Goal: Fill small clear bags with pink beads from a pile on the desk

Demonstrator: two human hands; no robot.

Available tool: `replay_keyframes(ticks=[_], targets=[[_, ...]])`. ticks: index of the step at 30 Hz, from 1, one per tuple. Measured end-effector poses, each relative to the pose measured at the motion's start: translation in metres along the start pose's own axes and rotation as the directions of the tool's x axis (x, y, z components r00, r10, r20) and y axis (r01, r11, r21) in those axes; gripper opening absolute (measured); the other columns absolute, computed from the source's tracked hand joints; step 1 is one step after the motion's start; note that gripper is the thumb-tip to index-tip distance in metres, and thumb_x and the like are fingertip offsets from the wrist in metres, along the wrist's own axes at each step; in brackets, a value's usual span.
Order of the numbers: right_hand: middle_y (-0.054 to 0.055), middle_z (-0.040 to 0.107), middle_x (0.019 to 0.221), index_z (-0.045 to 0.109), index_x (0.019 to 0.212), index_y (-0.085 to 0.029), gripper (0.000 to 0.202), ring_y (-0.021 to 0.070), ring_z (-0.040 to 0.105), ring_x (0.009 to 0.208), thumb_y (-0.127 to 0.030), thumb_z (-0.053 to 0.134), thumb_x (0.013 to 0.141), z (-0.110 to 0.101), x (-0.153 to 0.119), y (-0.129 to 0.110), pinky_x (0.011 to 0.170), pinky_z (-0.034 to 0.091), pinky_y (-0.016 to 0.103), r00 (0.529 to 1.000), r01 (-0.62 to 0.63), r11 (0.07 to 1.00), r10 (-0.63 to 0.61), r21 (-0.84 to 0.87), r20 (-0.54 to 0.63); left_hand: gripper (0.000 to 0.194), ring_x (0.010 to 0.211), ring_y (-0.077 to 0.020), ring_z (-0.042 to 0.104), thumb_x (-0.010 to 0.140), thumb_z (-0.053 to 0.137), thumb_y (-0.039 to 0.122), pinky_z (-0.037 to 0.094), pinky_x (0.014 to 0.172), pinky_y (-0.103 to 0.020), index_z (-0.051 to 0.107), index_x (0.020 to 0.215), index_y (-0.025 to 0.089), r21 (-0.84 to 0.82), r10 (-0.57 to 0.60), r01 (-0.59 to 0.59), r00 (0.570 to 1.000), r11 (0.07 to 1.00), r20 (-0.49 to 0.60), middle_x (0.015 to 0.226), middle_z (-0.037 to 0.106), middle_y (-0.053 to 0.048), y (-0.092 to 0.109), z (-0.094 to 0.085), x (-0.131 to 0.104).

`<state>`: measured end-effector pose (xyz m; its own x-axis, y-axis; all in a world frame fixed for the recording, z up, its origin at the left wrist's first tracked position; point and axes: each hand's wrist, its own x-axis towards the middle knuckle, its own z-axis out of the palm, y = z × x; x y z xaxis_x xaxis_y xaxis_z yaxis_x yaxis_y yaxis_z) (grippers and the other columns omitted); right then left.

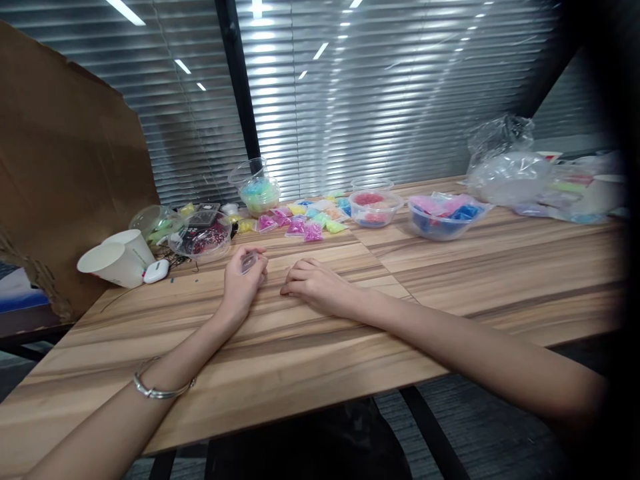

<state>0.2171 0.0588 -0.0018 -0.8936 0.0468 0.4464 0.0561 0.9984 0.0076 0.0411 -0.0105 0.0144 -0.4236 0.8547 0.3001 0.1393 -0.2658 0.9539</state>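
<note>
My left hand (243,275), with a silver bracelet (161,393) on its wrist, holds a small clear plastic piece (249,263) between thumb and fingers. To its right, my right hand (315,283) rests on the wooden table (320,360), palm down, fingers curled and pressed together; whatever may be under its fingertips is hidden. A gap separates the two hands. Beyond them lie several small bags of beads, among them a magenta one (313,232) and a yellow-green one (335,227).
Behind stand tubs with red beads (369,199) and blue and pink bags (443,225). At left are a tub of dark beads (203,243), paper cups (113,265), a white case (157,271) and a cardboard panel (75,147). Clear plastic bags (510,177) lie at right.
</note>
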Motion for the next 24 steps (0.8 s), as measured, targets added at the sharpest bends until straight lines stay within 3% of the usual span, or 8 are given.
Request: replay_keyframes(ticks=[12, 18, 24], targets=[[0.007, 0.062, 0.092, 0.067, 0.100, -0.018, 0.016, 0.0186, 0.050, 0.093, -0.019, 0.053, 0.092, 0.0031, -0.0011, 0.0047, 0.087, 0.037, 0.034, 0.996, -0.069, 0.998, 0.069, -0.006, -0.057, 0.022, 0.053, -0.0051, 0.046, 0.072, 0.064, 0.027, 0.032, 0.041, -0.014, 0.057, 0.091, 0.019, 0.004, -0.006, 0.006, 1.000, 1.000, 0.012, 0.072, 0.052, 0.002, -0.0013, -0.0006, -0.0003], [0.006, 0.064, 0.091, 0.067, 0.104, -0.019, 0.018, 0.0187, 0.050, 0.095, -0.016, 0.056, 0.090, 0.0038, -0.0008, 0.0049, 0.088, 0.036, 0.034, 0.998, -0.045, 0.999, 0.045, 0.000, -0.052, 0.023, 0.052, -0.0051, 0.046, 0.072, 0.063, 0.027, 0.032, 0.042, -0.014, 0.057, 0.092, 0.020, 0.013, 0.000, 0.000, 1.000, 1.000, 0.025, 0.074, 0.054, 0.002, -0.0019, -0.0008, -0.0011], [0.007, 0.061, 0.091, 0.068, 0.100, -0.019, 0.016, 0.0184, 0.048, 0.089, -0.017, 0.057, 0.089, -0.0009, -0.0002, 0.0045, 0.082, 0.036, 0.031, 0.985, -0.147, 0.989, 0.146, -0.010, -0.092, 0.024, 0.055, -0.0065, 0.049, 0.071, 0.064, 0.028, 0.035, 0.044, -0.015, 0.057, 0.092, 0.019, 0.022, -0.002, 0.002, 1.000, 1.000, 0.021, 0.071, 0.053, 0.002, -0.0020, -0.0015, -0.0013]])
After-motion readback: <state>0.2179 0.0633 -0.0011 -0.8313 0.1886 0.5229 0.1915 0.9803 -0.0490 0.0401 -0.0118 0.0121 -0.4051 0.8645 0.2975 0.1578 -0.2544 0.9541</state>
